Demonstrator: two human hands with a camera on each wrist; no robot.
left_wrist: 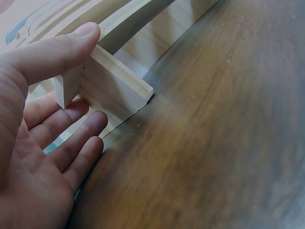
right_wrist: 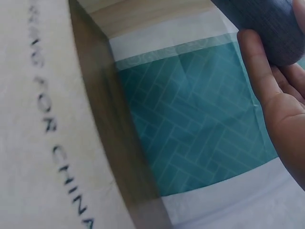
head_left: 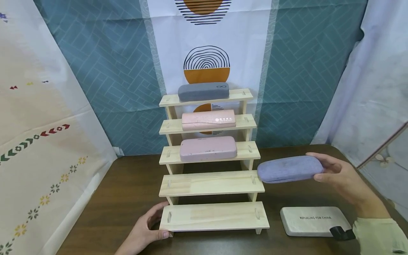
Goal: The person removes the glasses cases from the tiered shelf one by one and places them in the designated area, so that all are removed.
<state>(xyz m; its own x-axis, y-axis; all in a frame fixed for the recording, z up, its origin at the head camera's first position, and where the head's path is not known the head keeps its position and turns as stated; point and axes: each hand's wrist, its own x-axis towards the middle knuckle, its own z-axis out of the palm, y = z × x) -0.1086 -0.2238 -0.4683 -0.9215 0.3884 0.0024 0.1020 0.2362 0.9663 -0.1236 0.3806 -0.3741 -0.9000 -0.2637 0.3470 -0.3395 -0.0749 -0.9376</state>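
Observation:
A five-step wooden rack stands on the dark table. Its top three steps carry a grey case, a pink case and a mauve case; the two lower steps are bare. My right hand grips the right end of a lavender-blue case, held level in the air just right of the fourth step. My left hand pinches the bottom step's front left corner. In the left wrist view, the thumb of that hand lies on the board and the fingers beside its leg.
A white case printed "REFUELING FOR CHINA" lies flat on the table right of the rack, below my right wrist, and fills the left of the right wrist view. Patterned cloth hangs behind and on both sides.

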